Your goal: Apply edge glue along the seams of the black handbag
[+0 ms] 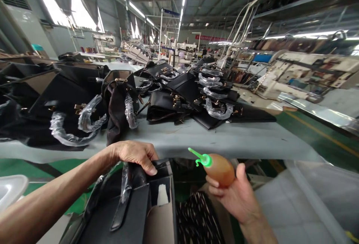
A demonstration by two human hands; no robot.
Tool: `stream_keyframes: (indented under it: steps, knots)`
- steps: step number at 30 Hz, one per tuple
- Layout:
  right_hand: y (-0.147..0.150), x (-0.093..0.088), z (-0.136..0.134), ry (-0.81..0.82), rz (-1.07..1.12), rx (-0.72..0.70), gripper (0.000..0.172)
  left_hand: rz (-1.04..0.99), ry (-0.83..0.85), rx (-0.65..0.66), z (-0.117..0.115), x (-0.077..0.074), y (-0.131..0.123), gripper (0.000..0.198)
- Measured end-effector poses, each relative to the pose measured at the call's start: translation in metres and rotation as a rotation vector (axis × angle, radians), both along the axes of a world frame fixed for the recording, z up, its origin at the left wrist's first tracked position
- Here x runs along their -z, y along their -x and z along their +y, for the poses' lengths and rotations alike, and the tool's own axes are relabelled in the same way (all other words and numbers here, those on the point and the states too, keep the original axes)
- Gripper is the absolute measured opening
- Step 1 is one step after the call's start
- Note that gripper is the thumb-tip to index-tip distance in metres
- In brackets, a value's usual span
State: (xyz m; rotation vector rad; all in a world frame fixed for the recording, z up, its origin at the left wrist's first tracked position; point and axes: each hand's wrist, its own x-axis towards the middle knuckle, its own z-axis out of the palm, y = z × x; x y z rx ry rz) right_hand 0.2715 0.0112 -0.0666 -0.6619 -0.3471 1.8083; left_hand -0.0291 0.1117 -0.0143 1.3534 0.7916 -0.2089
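My left hand (138, 155) grips the top edge of a black handbag (112, 214), its thumb pressed on the rim. The bag is tilted, so its beige inside and a small white label show. A handle wrapped in clear plastic lies across its front. In my right hand (238, 195) is a squeeze bottle (221, 170) of amber liquid with a green nozzle cap. The nozzle points up and left, apart from the bag. My fingers go round the bottle's underside, and the thumb stands up beside it.
A grey-covered table (157, 139) runs across in front of me. Black handbags with plastic-wrapped handles (70, 135) lie at left, and more stacked bags (179, 94) at centre. A white sewing machine (305, 72) stands at right. A white tub (12, 188) is at the lower left.
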Motion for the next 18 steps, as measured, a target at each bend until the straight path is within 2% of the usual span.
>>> stream_keyframes:
  steps: [3, 9, 12, 14, 18]
  knots:
    - [0.006, 0.003, 0.004, 0.053, 0.049, -0.036, 0.057, -0.016, 0.005, -0.008, 0.000, -0.001, -0.002, 0.030]
    - [0.003, 0.009, 0.010, 0.057, 0.017, -0.011, 0.031, -0.004, 0.033, -0.035, 0.003, -0.001, -0.001, 0.026]
    - [-0.004, 0.009, 0.009, 0.047, 0.005, 0.019, 0.036, -0.003, 0.035, -0.053, 0.003, 0.000, -0.001, 0.024]
    - [-0.004, 0.011, 0.006, 0.087, 0.005, -0.037, 0.042, 0.000, 0.033, -0.045, 0.003, 0.000, -0.002, 0.024]
    - [0.003, 0.018, -0.004, 0.160, 0.050, -0.227, 0.042, -0.016, 0.011, -0.015, 0.003, -0.001, -0.003, 0.025]
